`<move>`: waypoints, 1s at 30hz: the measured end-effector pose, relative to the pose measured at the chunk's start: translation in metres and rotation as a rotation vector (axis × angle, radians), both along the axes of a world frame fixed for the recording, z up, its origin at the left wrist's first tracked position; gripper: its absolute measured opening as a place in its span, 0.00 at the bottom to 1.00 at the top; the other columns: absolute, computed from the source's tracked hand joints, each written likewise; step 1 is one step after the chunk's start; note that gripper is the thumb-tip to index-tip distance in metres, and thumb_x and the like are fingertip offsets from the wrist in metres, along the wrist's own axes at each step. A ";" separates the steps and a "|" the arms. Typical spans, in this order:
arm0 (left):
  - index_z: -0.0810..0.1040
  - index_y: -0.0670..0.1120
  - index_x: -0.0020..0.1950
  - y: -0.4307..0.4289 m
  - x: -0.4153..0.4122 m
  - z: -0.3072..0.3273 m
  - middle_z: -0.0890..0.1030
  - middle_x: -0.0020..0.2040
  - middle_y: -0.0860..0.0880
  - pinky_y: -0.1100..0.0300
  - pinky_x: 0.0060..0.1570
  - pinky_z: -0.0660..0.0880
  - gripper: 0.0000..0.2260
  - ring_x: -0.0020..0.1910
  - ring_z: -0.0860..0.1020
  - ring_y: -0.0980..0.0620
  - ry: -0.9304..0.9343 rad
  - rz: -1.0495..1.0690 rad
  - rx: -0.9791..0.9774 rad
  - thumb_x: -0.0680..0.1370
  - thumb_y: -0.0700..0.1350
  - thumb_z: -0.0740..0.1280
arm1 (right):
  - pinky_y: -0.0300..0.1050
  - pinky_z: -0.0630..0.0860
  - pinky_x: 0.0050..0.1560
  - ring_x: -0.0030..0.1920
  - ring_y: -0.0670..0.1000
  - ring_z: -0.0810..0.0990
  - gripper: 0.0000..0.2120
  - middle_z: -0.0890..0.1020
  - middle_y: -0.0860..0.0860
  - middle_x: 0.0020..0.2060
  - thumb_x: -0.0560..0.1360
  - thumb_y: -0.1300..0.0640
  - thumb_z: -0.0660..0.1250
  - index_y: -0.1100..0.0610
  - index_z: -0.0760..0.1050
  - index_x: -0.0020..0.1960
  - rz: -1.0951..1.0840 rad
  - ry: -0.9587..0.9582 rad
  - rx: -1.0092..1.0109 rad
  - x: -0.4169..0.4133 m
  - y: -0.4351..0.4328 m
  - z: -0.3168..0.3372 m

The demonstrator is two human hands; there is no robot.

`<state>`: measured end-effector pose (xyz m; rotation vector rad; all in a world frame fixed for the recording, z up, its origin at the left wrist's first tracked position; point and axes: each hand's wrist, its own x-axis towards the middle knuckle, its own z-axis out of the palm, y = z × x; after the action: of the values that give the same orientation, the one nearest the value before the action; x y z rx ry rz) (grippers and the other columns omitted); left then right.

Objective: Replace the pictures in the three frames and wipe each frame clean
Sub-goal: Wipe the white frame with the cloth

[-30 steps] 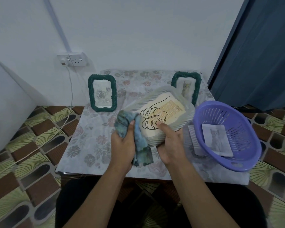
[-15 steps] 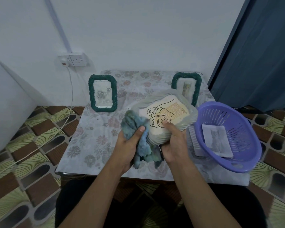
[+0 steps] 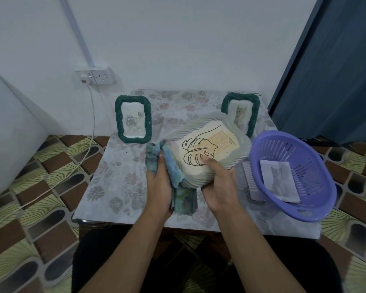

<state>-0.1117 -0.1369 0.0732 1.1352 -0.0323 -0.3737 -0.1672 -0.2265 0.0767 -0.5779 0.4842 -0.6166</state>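
Observation:
A white ribbed frame (image 3: 237, 149) with a leaf drawing in it is tilted above the table's middle. My right hand (image 3: 219, 185) grips its near right edge, thumb on the picture. My left hand (image 3: 159, 187) holds a blue-green cloth (image 3: 173, 170) bunched against the frame's left edge. Two green rope frames stand at the back: the left one (image 3: 133, 119) shows a rose picture, the right one (image 3: 241, 111) shows a cat and is partly hidden behind the white frame.
A purple basket (image 3: 304, 210) at the right holds a loose cat picture (image 3: 279, 180). The low table (image 3: 114, 187) has a floral cover. A wall socket (image 3: 95, 76) with a white cable is at the back left. A dark curtain (image 3: 336, 60) hangs at the right.
My left hand has slid the cloth along the white frame's left edge, first toward me, then back up. The frame has tipped slightly. The right hand keeps its hold.

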 end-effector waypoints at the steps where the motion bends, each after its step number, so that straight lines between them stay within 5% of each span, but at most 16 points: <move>1: 0.76 0.46 0.65 0.004 0.004 -0.001 0.84 0.56 0.50 0.53 0.55 0.80 0.16 0.56 0.82 0.51 0.060 -0.047 -0.060 0.83 0.52 0.58 | 0.57 0.80 0.59 0.60 0.59 0.82 0.22 0.83 0.57 0.59 0.75 0.73 0.65 0.58 0.76 0.66 -0.002 -0.009 -0.002 -0.001 -0.002 0.000; 5: 0.73 0.43 0.69 0.023 0.023 -0.008 0.77 0.67 0.39 0.40 0.65 0.71 0.30 0.66 0.76 0.40 0.192 -0.179 -0.192 0.79 0.64 0.54 | 0.56 0.79 0.61 0.62 0.56 0.81 0.27 0.82 0.55 0.61 0.73 0.71 0.66 0.56 0.73 0.70 -0.018 -0.069 -0.020 -0.007 -0.015 0.004; 9: 0.84 0.48 0.52 0.036 0.030 -0.008 0.84 0.51 0.45 0.54 0.44 0.82 0.24 0.47 0.84 0.49 0.176 -0.134 -0.170 0.76 0.65 0.60 | 0.55 0.78 0.62 0.64 0.57 0.79 0.31 0.80 0.55 0.64 0.71 0.69 0.68 0.56 0.70 0.73 -0.030 -0.088 -0.036 -0.008 -0.023 0.005; 12: 0.81 0.51 0.46 0.030 0.022 -0.006 0.85 0.34 0.55 0.62 0.33 0.80 0.23 0.34 0.83 0.58 0.148 -0.204 -0.031 0.83 0.58 0.49 | 0.51 0.81 0.58 0.63 0.55 0.80 0.27 0.82 0.54 0.62 0.74 0.71 0.66 0.56 0.72 0.71 -0.047 -0.079 -0.039 -0.007 -0.024 0.005; 14: 0.75 0.52 0.48 0.022 0.013 0.003 0.84 0.34 0.58 0.63 0.37 0.81 0.19 0.34 0.82 0.61 0.079 -0.316 0.059 0.81 0.63 0.52 | 0.49 0.82 0.55 0.60 0.54 0.82 0.25 0.84 0.52 0.57 0.75 0.73 0.65 0.56 0.73 0.68 -0.072 -0.072 -0.058 -0.007 -0.022 0.007; 16: 0.78 0.50 0.50 0.015 0.007 0.005 0.85 0.42 0.52 0.54 0.45 0.80 0.20 0.41 0.84 0.55 -0.064 -0.388 0.192 0.75 0.67 0.64 | 0.48 0.83 0.50 0.53 0.53 0.84 0.24 0.86 0.51 0.51 0.74 0.74 0.65 0.56 0.73 0.66 -0.098 -0.052 -0.086 -0.006 -0.018 0.011; 19: 0.81 0.44 0.53 0.010 -0.004 0.005 0.86 0.46 0.46 0.56 0.41 0.81 0.15 0.43 0.85 0.50 -0.270 -0.392 0.257 0.72 0.51 0.76 | 0.48 0.84 0.43 0.44 0.50 0.85 0.20 0.86 0.51 0.45 0.75 0.75 0.64 0.53 0.74 0.59 -0.114 -0.020 -0.132 -0.003 -0.012 0.015; 24: 0.82 0.50 0.49 -0.002 -0.005 0.009 0.86 0.45 0.54 0.61 0.45 0.80 0.02 0.47 0.84 0.55 -0.274 -0.133 0.246 0.78 0.46 0.70 | 0.50 0.82 0.55 0.55 0.54 0.84 0.23 0.85 0.56 0.55 0.75 0.75 0.65 0.62 0.71 0.68 -0.152 0.002 -0.210 0.001 -0.002 0.016; 30: 0.81 0.58 0.45 -0.011 0.004 0.018 0.85 0.45 0.60 0.56 0.52 0.79 0.07 0.48 0.83 0.59 -0.260 0.056 0.211 0.81 0.51 0.66 | 0.48 0.81 0.56 0.58 0.52 0.83 0.22 0.83 0.52 0.57 0.75 0.73 0.68 0.52 0.71 0.60 -0.124 0.026 -0.191 0.003 0.005 0.022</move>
<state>-0.1080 -0.1483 0.0914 1.3857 -0.1924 -0.1805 -0.1645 -0.2219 0.0986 -0.7417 0.4909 -0.7796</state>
